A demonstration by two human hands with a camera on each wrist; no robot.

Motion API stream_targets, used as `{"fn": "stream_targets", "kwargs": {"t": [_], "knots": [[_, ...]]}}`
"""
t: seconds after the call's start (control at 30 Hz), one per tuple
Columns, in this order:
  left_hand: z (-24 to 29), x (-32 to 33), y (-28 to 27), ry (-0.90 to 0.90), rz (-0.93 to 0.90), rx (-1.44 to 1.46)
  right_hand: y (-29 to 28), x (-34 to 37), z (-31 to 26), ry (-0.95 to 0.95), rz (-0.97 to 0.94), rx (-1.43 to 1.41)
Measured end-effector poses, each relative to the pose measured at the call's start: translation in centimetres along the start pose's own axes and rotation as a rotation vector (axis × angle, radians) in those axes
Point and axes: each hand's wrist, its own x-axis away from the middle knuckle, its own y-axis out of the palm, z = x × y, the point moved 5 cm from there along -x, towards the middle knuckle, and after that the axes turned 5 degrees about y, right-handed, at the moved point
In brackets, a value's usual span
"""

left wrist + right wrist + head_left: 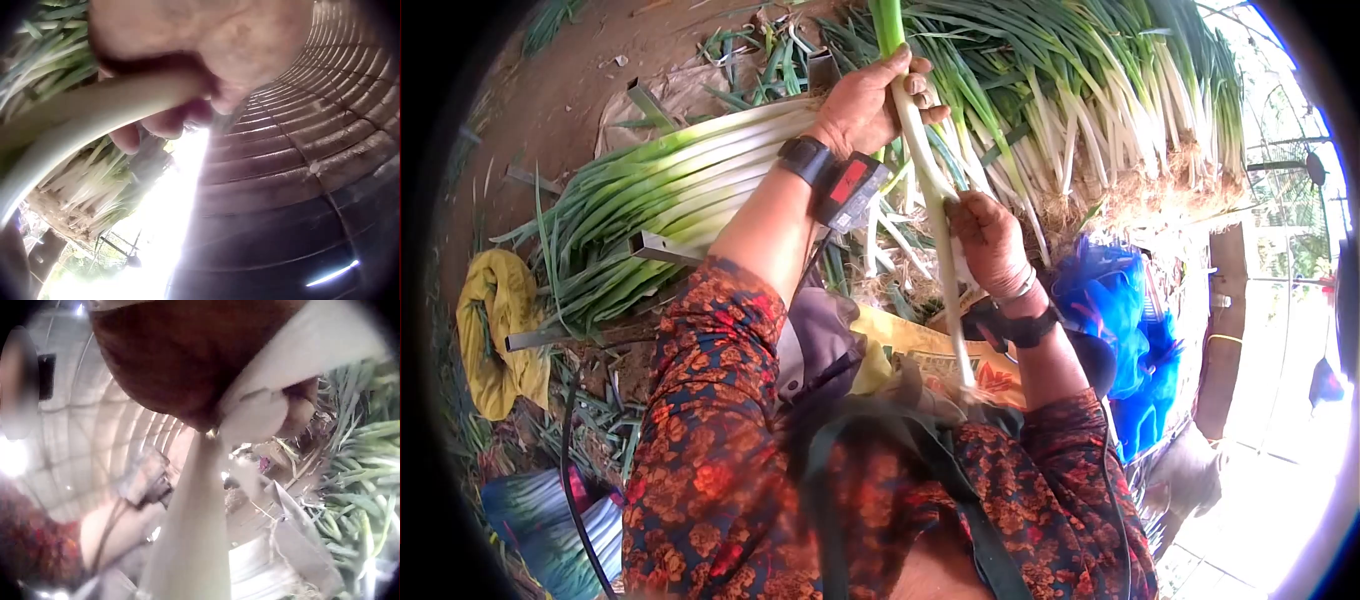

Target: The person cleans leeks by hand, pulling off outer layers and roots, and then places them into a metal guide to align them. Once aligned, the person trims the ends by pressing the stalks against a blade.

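Note:
A long green onion [935,225] with a thick white stalk runs from the top of the head view down to the person's lap. Around its upper part the left hand [870,105] curls its fingers. Lower down, the right hand [990,240] pinches a pale strip of outer layer that stands off the side of the stalk. The left wrist view shows the stalk [106,115] bent under the palm and fingers. In the right wrist view the pale stalk [194,531] passes below the dark palm, whose fingertips are partly hidden.
Left of the hands, a neat pile of green onions [690,180] lies between metal posts [665,247]. Many more onions with roots [1080,110] stand at the back right. A blue plastic bag [1115,330] is on the right, a yellow sack [500,330] far left.

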Motion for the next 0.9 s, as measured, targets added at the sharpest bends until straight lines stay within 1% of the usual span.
{"fn": "stream_targets", "kwargs": {"t": [0.07,0.17,0.2,0.27,0.3,0.33,0.4,0.43,0.47,0.57,0.6,0.63,0.67,0.7,0.73,0.77,0.83,0.87,0.9], "knots": [[0.0,0.0,0.0,-0.007,-0.018,0.063,-0.8,-0.1,-1.1,-0.085,-0.002,0.048],[0.1,0.2,0.6,-0.011,-0.059,0.153,-1.3,-1.0,-1.6,-0.225,0.025,0.316],[0.2,0.3,0.6,-0.008,-0.078,0.177,-1.4,-1.0,-2.1,-0.262,0.048,0.339],[-0.6,0.6,0.8,-0.121,-0.076,0.138,-1.6,-1.1,-3.6,-0.338,0.091,0.380],[-1.2,0.9,0.9,-0.177,-0.074,0.118,-2.0,-1.7,-4.3,-0.412,0.159,0.364],[-2.2,1.2,1.2,-0.216,-0.076,0.101,-2.9,-2.7,-4.6,-0.426,0.259,0.460],[-2.4,1.6,2.2,-0.142,-0.068,-0.009,-5.3,-5.7,-3.0,-0.552,0.393,0.305],[-2.1,1.8,1.9,-0.115,-0.006,-0.007,-7.0,-6.4,-3.3,-0.406,0.465,0.317],[-1.7,1.9,1.8,-0.092,-0.011,-0.004,-8.7,-6.8,-3.5,-0.258,0.534,0.328],[-0.9,1.8,0.1,-0.017,-0.004,0.000,-13.1,-7.1,0.4,0.000,0.678,0.330],[-0.8,1.6,-1.0,0.025,0.050,-0.015,-13.5,-7.7,4.3,0.075,0.509,0.686],[-0.4,1.9,-1.4,0.083,0.209,-0.078,-11.6,-6.1,6.3,-0.055,0.484,0.975],[0.2,2.3,-1.8,0.143,0.376,-0.140,-9.0,-4.1,7.5,0.058,0.294,1.040],[0.7,2.3,-2.4,0.208,0.410,-0.139,-6.1,-2.1,8.7,0.007,0.157,0.859],[1.0,2.1,-3.7,0.257,0.510,-0.105,-2.6,0.1,8.0,0.120,-0.232,0.595],[1.9,2.4,-3.4,0.340,0.534,-0.114,-0.5,1.8,7.2,0.166,-0.279,0.394],[5.7,3.6,-2.9,0.486,0.571,-0.145,3.8,5.2,5.6,0.281,-0.351,-0.014],[7.3,4.2,-2.8,0.541,0.589,-0.157,4.9,5.5,5.1,0.430,-0.365,-0.210],[9.4,5.6,-2.1,0.637,0.564,-0.138,5.2,4.7,4.9,0.153,-0.348,0.044]]}}
